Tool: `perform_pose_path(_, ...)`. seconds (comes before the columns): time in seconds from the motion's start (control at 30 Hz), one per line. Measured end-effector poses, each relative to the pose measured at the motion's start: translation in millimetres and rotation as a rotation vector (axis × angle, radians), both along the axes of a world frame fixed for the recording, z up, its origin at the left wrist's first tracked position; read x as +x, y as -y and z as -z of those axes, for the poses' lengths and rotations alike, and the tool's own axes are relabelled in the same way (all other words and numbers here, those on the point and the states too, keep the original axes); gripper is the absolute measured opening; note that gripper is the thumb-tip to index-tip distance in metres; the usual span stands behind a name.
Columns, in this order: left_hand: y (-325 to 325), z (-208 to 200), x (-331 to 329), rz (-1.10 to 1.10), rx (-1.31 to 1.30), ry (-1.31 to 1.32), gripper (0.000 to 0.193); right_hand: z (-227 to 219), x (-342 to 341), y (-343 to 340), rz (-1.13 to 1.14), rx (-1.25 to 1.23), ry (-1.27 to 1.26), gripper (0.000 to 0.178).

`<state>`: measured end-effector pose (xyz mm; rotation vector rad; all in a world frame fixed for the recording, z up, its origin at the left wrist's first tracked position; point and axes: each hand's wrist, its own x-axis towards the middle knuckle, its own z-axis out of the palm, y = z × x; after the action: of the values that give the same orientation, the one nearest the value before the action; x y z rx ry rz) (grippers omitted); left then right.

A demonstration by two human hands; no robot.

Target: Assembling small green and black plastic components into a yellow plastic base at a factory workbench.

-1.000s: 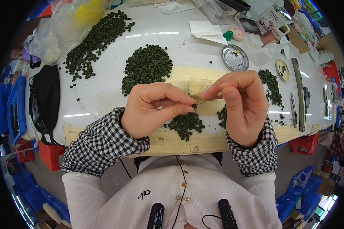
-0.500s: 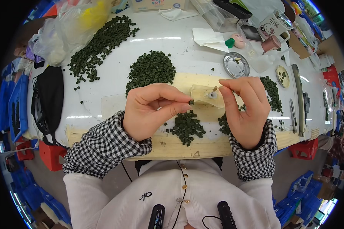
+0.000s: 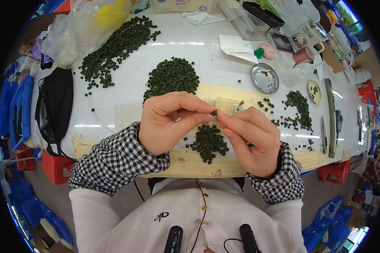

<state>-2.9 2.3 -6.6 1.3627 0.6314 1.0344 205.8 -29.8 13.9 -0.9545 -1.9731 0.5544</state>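
Observation:
My left hand (image 3: 166, 122) pinches a small dark green piece (image 3: 214, 113) between thumb and index finger. Against it come the fingertips of my right hand (image 3: 255, 139), which is closed; whatever it holds is too small or hidden to name. Just beneath the fingers lies a loose pile of similar green pieces (image 3: 209, 144). Behind my right hand, a small white pot (image 3: 238, 109) with a short brown stick in it stands on a cream-coloured pad (image 3: 226, 104).
Larger heaps of green pieces lie behind my left hand (image 3: 173, 78), at the far left (image 3: 118, 48) and at the right (image 3: 299, 107). A round metal lid (image 3: 265, 78), tweezers (image 3: 324, 134), a mug (image 3: 306, 37) and a black mask-like cloth (image 3: 55, 111) lie around the white table.
My right hand has moved left and away from the pot and stick, so its fingertips now meet the green piece. My left hand keeps its pinch, nearly in place.

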Motion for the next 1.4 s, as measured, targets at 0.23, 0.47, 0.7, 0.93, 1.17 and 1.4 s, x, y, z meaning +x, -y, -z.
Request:
perform_pose_path(0.23,1,-3,0,-0.009,0.043,-0.027,0.018,2,0,2,-0.027,-0.047,-0.036,0.035)
perform_pose_path(0.47,-11,-18,-6,0.096,0.098,-0.279,0.014,-21,24,3,0.148,-0.059,0.027,0.021)
perform_pose_path(0.7,-23,-17,-23,0.347,0.259,-0.775,0.009,1,49,26,0.203,-0.074,0.528,0.012)
perform_pose_path(0.93,-25,-12,-24,0.264,0.306,-0.73,0.01,12,34,30,0.244,0.036,0.608,0.013)
perform_pose_path(1.17,-33,5,-16,-0.181,0.662,-0.892,0.008,18,30,29,0.265,0.071,0.587,0.012)
perform_pose_path(1.4,-35,12,-10,-0.261,0.819,-1.026,0.007,5,39,34,0.256,-0.088,0.208,0.015)
